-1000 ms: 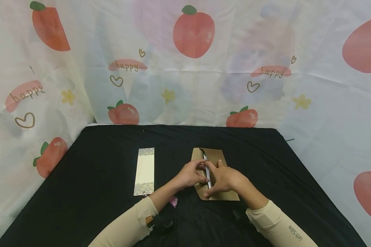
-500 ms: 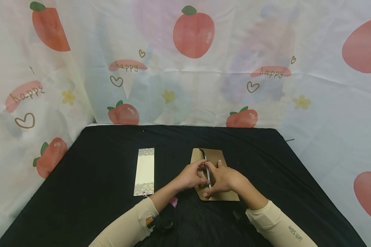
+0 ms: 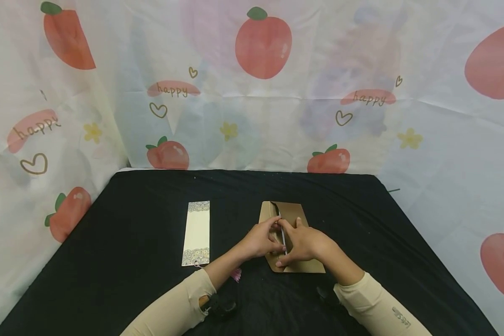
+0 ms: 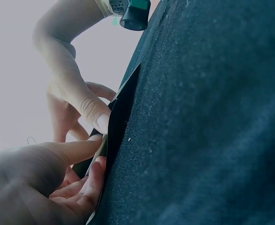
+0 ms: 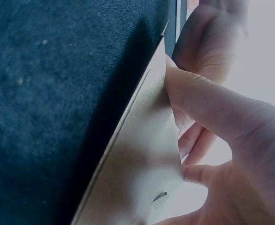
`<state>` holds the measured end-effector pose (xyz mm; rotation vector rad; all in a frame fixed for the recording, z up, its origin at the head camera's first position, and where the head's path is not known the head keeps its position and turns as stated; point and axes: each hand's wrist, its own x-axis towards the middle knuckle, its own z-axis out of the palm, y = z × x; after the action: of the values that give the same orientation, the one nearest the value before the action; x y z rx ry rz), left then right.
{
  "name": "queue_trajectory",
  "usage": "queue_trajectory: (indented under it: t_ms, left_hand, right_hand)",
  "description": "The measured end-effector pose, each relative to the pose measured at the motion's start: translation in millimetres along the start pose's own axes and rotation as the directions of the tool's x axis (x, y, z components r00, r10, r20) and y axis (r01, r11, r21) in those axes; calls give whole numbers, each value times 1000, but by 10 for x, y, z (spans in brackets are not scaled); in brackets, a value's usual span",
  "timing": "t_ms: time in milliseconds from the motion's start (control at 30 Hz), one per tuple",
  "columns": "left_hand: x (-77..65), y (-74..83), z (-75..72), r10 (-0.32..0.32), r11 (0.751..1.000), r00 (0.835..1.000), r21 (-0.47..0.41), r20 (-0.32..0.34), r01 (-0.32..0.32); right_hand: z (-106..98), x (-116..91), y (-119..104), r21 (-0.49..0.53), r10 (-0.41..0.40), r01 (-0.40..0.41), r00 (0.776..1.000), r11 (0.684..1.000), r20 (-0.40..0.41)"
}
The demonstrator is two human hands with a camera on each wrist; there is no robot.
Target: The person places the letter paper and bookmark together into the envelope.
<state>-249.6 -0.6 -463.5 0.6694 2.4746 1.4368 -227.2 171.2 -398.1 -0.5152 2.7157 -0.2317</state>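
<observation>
A brown paper envelope [image 3: 300,212] lies on the black cloth right of centre, its flap folded out to the left. The thin edge of a white card [image 3: 283,238] shows in its mouth; the rest of the card is hidden inside. My left hand [image 3: 258,239] holds that edge between thumb and fingers, also seen close up in the left wrist view. My right hand [image 3: 308,242] spans the envelope, its thumb low near the flap and its index finger by the card. In the right wrist view its thumb and fingers grip the envelope [image 5: 137,140] along the opening.
A cream bookmark [image 3: 196,231] with patterned ends lies to the left, its pink tassel [image 3: 236,274] partly under the left forearm. The black cloth [image 3: 151,196] covers the table. A fruit-printed curtain [image 3: 269,121] stands behind and at both sides.
The card's white edge has narrowed as it slid slightly right, deeper into the envelope. My left fingers have shifted a little with it; my right hand and the bookmark look still.
</observation>
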Motion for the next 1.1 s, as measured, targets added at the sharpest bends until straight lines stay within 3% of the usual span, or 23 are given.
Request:
queue_trajectory:
  t_ms: [200, 400, 633, 867, 967, 1100]
  left_hand:
    - [-18, 45, -52, 13, 1000, 1000, 1, 17, -13]
    - [-14, 62, -188, 48, 996, 998, 77, 37, -51]
    - [-34, 82, -400, 21, 998, 997, 52, 71, -25]
    - [-104, 84, -606, 34, 999, 991, 11, 132, -36]
    - [-134, 63, -696, 29, 999, 987, 15, 155, -31]
    - [-175, 13, -856, -28, 997, 984, 80, 176, 14]
  right_hand:
    - [2, 4, 7, 5, 4, -4, 1000, 1000, 1]
    - [11, 9, 14, 11, 13, -13, 1000, 1000, 0]
    - [16, -1, 6, 1, 8, -8, 1000, 1000, -16]
    - [21, -13, -14, -7, 9, -9, 1000, 1000, -23]
    - [23, -6, -10, -6, 13, -13, 1000, 1000, -25]
    - [22, 2, 0, -3, 15, -15, 999, 1000, -30]
